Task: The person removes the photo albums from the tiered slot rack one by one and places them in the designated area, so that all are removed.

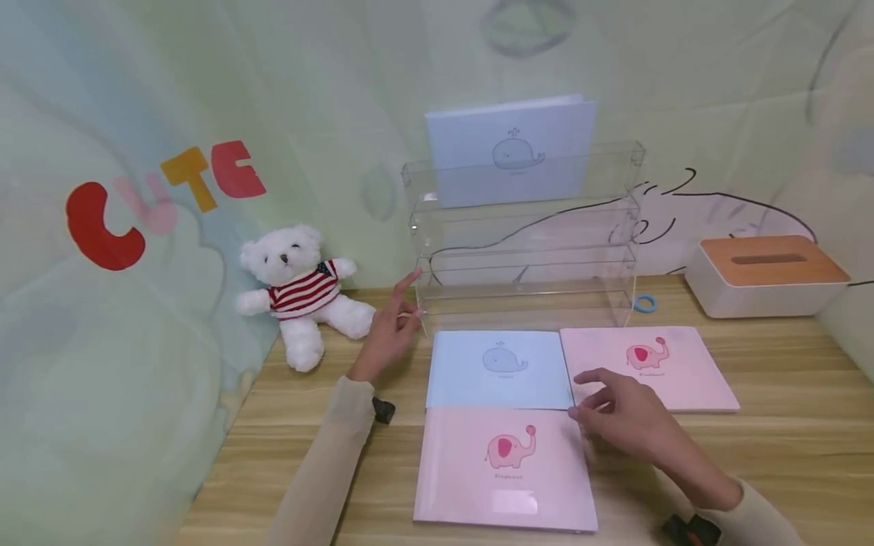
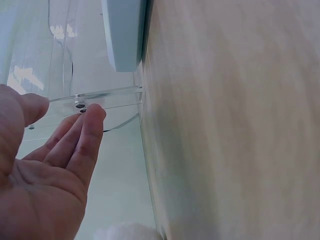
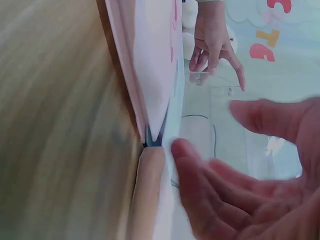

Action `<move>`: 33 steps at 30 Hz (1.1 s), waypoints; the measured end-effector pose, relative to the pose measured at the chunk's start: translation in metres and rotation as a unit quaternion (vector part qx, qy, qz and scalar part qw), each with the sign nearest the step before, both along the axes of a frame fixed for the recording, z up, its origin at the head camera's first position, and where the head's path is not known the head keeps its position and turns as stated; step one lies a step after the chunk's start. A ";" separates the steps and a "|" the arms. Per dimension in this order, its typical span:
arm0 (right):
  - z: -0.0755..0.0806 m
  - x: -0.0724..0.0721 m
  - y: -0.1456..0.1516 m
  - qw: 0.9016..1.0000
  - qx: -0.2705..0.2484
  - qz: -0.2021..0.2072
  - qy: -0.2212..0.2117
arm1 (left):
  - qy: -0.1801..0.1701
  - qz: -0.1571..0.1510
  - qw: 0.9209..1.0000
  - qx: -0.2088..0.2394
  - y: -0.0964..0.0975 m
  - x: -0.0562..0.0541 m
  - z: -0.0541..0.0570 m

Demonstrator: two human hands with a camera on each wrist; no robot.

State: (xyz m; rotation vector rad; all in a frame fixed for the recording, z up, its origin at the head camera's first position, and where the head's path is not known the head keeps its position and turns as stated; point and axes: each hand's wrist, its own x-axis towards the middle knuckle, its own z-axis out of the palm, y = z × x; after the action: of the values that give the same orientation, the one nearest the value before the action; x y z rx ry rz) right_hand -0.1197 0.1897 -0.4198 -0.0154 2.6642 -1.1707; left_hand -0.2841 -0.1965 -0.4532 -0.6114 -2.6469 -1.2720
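A clear acrylic tiered rack (image 1: 526,265) stands at the back of the table. My left hand (image 1: 392,334) is at its left side panel, straight fingertips touching the edge. On the top tier leans a light-blue whale book (image 1: 471,144). In front of the rack lie another blue whale book (image 1: 464,371), a pink elephant book (image 1: 451,462) nearest me, and a second pink elephant book (image 1: 683,379) at the right. My right hand (image 1: 628,417) hovers by the corner where the books meet, thumb and fingers apart with nothing between them in the right wrist view.
A white teddy bear (image 1: 297,303) in a striped shirt sits left of the rack. To the right are a blue ring (image 1: 645,303) and a white tissue box (image 1: 765,299) with a wooden lid. A printed curtain (image 1: 341,91) hangs behind the table.
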 end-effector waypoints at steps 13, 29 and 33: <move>0.032 -0.039 0.011 0.971 -0.084 -0.044 0.221 | 0.014 -0.004 1.000 0.006 0.000 -0.001 0.001; 0.121 -0.110 0.020 0.929 -0.071 -0.069 0.357 | 0.019 -0.007 1.000 0.004 0.001 0.000 0.001; 0.143 -0.134 0.023 0.928 -0.062 -0.063 0.361 | 0.013 -0.007 1.000 0.006 0.000 0.002 0.000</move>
State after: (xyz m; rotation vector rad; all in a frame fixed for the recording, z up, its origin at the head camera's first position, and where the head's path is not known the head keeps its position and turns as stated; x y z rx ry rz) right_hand -0.2534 0.2128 -0.2770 -0.3727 3.2356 -1.6248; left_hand -0.2825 -0.1969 -0.4529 -0.6409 -2.6170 -1.2727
